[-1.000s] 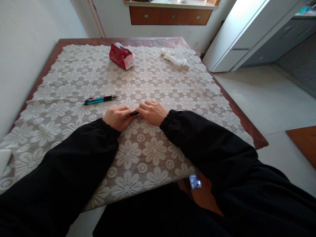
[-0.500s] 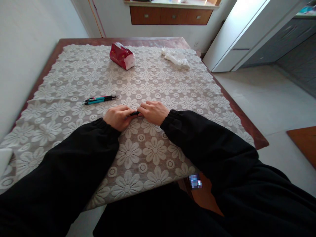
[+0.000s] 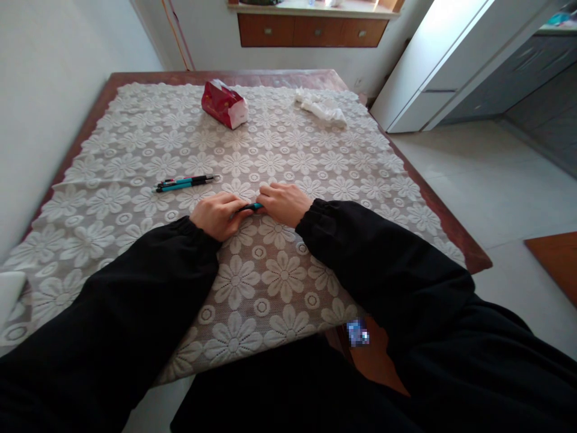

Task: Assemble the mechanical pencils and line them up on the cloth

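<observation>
My left hand [image 3: 218, 215] and right hand [image 3: 285, 204] are still pinching the pen [image 3: 250, 207], now showing more teal between them.

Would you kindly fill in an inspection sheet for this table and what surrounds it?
Surface: wooden table under a white floral lace cloth.
Job's things: a teal-and-black pen held between both hands; two more pens lying side by side to the left.
Clutter: red tissue pack; crumpled white tissue.
Grippers: left hand and right hand closed on the pen's ends, resting on the cloth.
Cables: nothing seen.
Surroundings: white wall left, wooden drawers behind, tiled floor right.
</observation>
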{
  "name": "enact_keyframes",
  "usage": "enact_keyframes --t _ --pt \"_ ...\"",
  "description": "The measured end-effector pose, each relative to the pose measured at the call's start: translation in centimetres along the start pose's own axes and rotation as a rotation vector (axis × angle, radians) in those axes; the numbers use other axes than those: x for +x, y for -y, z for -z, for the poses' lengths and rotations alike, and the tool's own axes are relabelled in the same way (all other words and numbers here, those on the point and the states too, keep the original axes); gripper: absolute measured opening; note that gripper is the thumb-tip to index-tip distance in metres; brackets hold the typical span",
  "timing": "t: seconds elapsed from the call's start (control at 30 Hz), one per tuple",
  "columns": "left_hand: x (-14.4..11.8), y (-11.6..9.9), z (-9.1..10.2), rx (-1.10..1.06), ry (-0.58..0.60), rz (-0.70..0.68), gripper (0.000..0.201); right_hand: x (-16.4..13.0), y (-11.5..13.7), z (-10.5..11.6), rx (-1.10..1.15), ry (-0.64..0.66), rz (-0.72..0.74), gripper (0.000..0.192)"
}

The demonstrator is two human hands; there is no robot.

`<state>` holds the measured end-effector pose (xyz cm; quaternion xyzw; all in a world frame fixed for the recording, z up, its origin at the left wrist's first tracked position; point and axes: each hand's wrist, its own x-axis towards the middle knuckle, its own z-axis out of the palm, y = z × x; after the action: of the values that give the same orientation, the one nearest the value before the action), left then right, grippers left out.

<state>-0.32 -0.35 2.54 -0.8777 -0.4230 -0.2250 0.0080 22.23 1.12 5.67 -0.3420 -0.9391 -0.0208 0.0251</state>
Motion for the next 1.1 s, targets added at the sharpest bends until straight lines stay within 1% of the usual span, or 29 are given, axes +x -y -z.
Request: enact_keyframes --t 0.37,0.6,0.77,0.93,1.1 --pt "-0.1 0.0 -0.1 -0.011 -0.004 -0.02 0.041 -0.1 0.3 0.2 -0.044 0.023 0.003 0.028" --pt "-0.1 0.0 0.0 0.011 0.008 -0.026 0.043 -0.2 0.0 0.2 -0.031 0.017 0.023 0.024" --pt "-0.1 0.1 -0.1 -0.032 0.009 -0.009 0.04 -0.1 0.0 0.3 -0.01 0.04 0.022 0.024" --pt "0.0 0.0 0.0 -0.059 0.005 0.011 0.042 -0.1 -0.1 0.5 0.005 0.046 0.023 0.024" --pt "0.1 -0.1 0.3 -0.117 0.023 0.039 0.044 -0.1 -1.1 1.0 0.043 0.075 0.01 0.019"
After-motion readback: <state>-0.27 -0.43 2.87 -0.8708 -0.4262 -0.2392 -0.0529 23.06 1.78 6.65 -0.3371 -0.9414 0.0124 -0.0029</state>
